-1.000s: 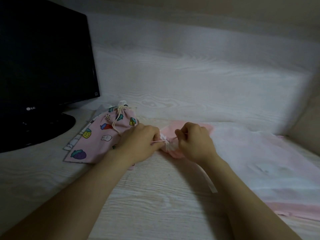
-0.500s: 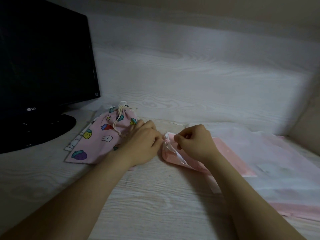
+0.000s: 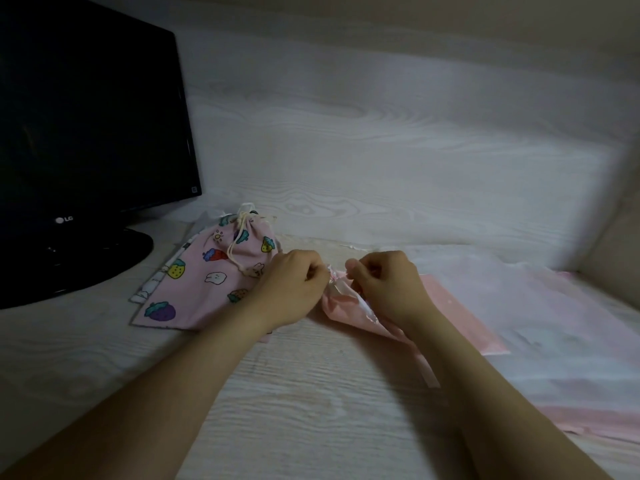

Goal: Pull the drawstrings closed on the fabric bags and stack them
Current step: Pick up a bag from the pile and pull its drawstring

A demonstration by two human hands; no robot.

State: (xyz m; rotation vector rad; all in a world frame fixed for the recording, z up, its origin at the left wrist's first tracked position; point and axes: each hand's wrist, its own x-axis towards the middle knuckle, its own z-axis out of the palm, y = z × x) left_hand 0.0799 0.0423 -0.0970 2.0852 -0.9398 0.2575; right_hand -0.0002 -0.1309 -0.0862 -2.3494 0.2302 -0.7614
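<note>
Pink bag [image 3: 346,306]: left hand [image 3: 294,289] and right hand [image 3: 388,289] pinch its mouth, fingers curled; pull evenly toward nine and three o'clock.

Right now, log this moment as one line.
phase: closing pink bag | left hand: pinches its gathered mouth | right hand: pinches its gathered mouth | fruit-print bag: drawstring closed, left of pink bag

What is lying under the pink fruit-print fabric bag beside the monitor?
A white patterned fabric edge peeks out under the pink fruit-print drawstring bag, along its left side. The rest is covered, so I cannot identify it. The left hand hides the bag's right corner.
</note>
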